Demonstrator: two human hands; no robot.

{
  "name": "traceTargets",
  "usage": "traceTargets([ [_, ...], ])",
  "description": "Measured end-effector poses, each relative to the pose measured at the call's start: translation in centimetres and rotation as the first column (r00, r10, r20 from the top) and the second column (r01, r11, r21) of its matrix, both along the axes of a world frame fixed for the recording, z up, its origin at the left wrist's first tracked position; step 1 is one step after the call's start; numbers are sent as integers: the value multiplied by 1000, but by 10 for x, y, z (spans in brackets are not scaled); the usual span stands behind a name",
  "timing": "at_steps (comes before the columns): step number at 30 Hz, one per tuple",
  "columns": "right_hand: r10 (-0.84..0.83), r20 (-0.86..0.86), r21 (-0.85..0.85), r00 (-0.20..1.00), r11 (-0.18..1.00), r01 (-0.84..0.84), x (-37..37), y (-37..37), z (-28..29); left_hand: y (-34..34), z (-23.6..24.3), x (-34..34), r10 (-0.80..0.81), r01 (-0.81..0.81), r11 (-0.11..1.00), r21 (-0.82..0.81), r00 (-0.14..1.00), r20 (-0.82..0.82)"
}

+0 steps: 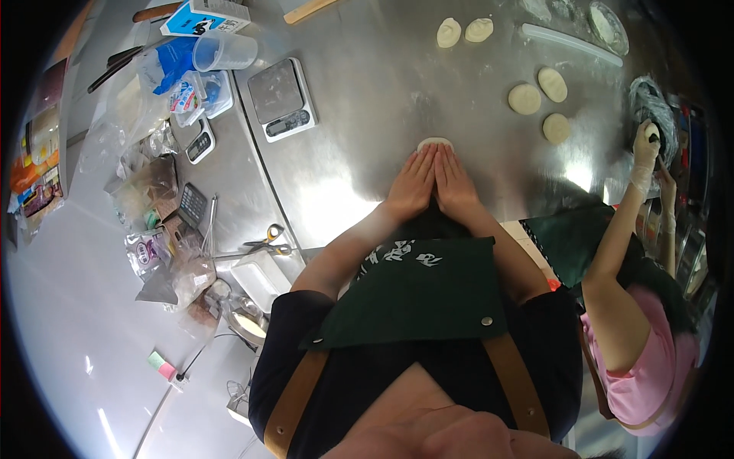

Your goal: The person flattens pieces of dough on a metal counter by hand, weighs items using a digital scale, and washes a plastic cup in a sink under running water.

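One dough piece (435, 141) is partly covered by the hands (413, 182), laid together, with two flattened pieces (448, 33) beyond seemingly finished and three rounds (524, 99) ahead-right seemingly left.

Glossy metal table (367, 84), matt pale dough (435, 141).

From my end I'm getting a shiny steel surface (367, 84) with a dark seam (261, 159) and blown-out glare (332, 200), a glossy white wall (73, 306) off left, plus a sliver of beige floor (521, 236).
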State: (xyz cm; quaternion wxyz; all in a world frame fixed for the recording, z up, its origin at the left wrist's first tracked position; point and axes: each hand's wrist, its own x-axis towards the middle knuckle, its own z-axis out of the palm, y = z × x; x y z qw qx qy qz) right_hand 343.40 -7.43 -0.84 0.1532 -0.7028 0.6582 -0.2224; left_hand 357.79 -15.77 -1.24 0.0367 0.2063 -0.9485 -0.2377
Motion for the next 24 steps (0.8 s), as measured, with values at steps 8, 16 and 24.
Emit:
traceTargets([
  [8, -15, 48, 57, 999, 998, 13, 3, -4, 12, 5, 8, -1, 45, -43, 996, 81, 999, -24],
  [16, 11, 58, 50, 998, 999, -14, 1, 0, 1, 5, 3, 2, 9, -7, 996, 92, 1000, -24],
  [24, -23, 63, 28, 998, 999, 22, 2, -9, -3, 2, 2, -1, 35, -37, 992, 120, 999, 19],
])
